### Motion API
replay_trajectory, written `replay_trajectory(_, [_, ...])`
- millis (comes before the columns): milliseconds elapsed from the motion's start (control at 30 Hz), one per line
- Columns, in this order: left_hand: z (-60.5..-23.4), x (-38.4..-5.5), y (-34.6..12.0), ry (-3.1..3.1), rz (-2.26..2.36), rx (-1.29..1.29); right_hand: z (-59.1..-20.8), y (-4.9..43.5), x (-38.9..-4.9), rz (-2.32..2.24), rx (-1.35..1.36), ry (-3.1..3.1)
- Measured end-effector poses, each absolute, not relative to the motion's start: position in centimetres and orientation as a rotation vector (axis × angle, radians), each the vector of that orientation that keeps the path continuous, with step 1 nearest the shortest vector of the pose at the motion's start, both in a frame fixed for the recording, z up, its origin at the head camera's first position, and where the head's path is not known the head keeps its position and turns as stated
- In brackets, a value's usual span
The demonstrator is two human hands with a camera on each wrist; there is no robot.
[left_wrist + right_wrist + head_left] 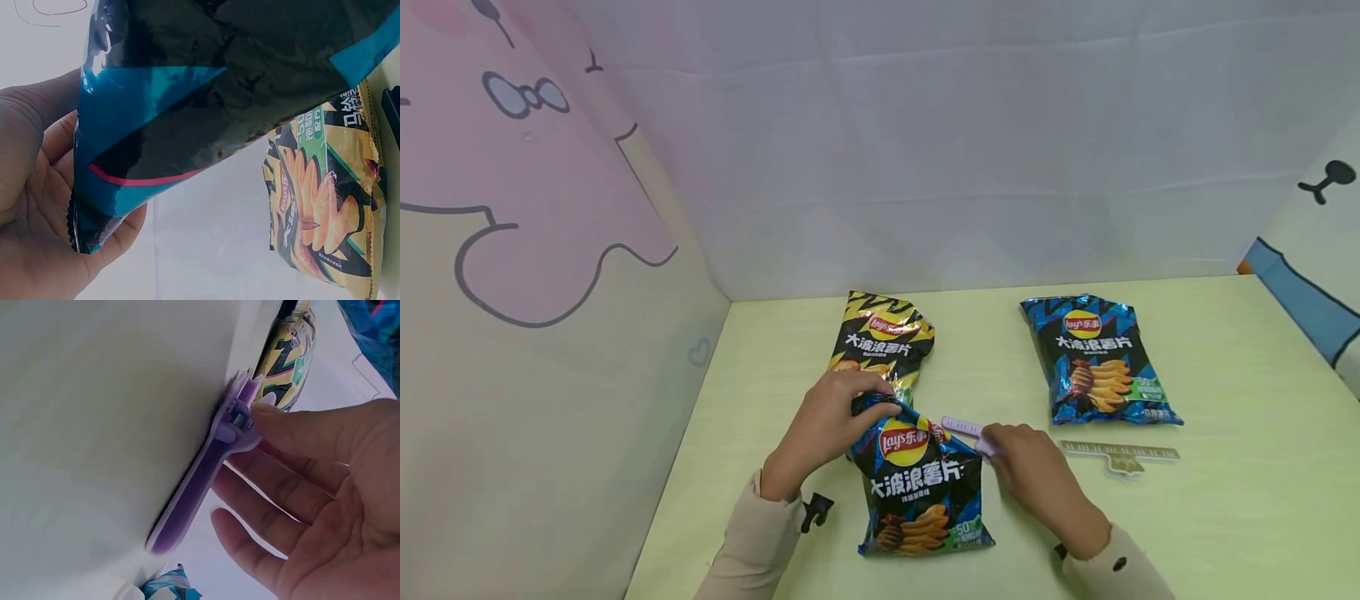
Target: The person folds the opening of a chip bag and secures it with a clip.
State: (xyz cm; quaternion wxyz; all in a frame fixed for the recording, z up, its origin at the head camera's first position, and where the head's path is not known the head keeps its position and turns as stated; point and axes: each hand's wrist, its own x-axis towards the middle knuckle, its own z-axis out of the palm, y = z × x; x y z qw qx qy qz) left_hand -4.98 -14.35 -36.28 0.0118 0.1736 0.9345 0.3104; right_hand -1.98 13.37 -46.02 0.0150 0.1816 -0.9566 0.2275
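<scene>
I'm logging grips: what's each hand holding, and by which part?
Left hand: shiny blue-black chip bag, top corner. Right hand: purple plastic bar clip, middle tab.

Blue chip bags (917, 492) (1097, 354): two | yellow chip bag (883, 343): one | bags in all: three | purple clip (961, 427): one | gold clip (1123, 461): one | clips in all: two | sleeves (756, 537) (1116, 571): two | surface (1240, 375): one

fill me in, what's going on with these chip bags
A person's left hand grips the upper edge of a shiny blue-and-black Lay's chip bag. Their right hand pinches a long purple plastic clip beside it; no bag shows caught in the clip. A yellow-and-black Lay's bag lies just behind. Over to the right, a second blue-and-black Lay's bag lies flat, with a gold T-shaped clip in front of it, neither being touched.
</scene>
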Motion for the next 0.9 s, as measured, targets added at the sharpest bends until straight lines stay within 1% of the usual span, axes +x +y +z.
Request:
replay_trajectory(200, [-36.3, -5.1, -14.4, 2.889, 0.971, 0.515, -45.8, 13.4, -2.4, 0.677, 0.543, -3.008])
replay_trajectory(533, [-36.6, -5.2, -14.3, 2.895, 0.979, 0.507, -46.5, 13.8, -3.0, 0.736, 0.595, -2.9])
replay_trajectory(900, [-36.7, -5.5, -14.3, 2.898, 0.964, 0.493, -46.2, 14.0, -3.6, 0.801, 0.567, -2.939])
